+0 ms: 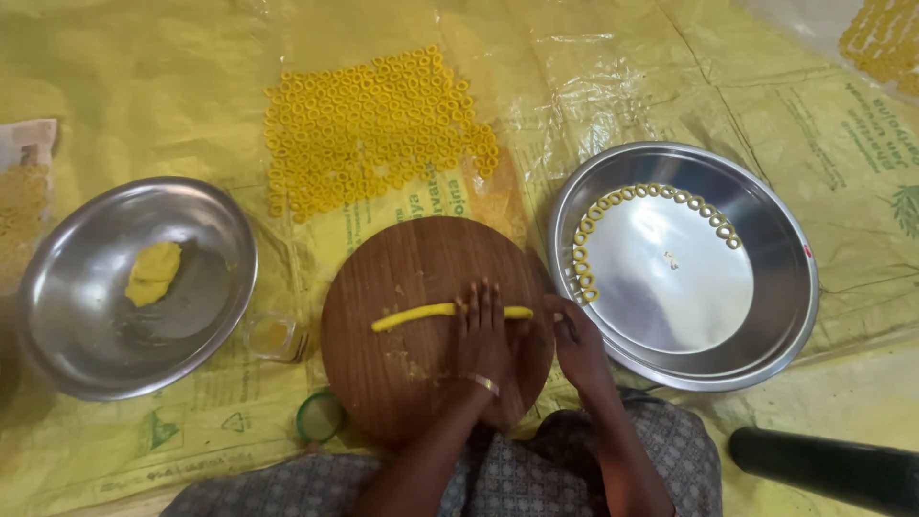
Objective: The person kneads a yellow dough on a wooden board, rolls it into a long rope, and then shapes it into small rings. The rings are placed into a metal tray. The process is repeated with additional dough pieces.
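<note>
A long yellow dough rope (412, 313) lies across a round wooden board (402, 258). My left hand (483, 340) rests flat, palm down, on the rope's right part, fingers stretched out; a bangle is on the wrist. My right hand (574, 345) sits at the board's right edge beside the rope's end, with its fingers curled in. Whether it pinches any dough is hidden.
A steel plate (766, 325) to the right holds an arc of small dough rings (613, 199). At left, another steel plate (215, 287) holds a dough lump (153, 273). Many rings (373, 124) lie on the yellow sheet behind. A small cup (273, 337), a green lid (319, 416), a black cylinder (833, 464).
</note>
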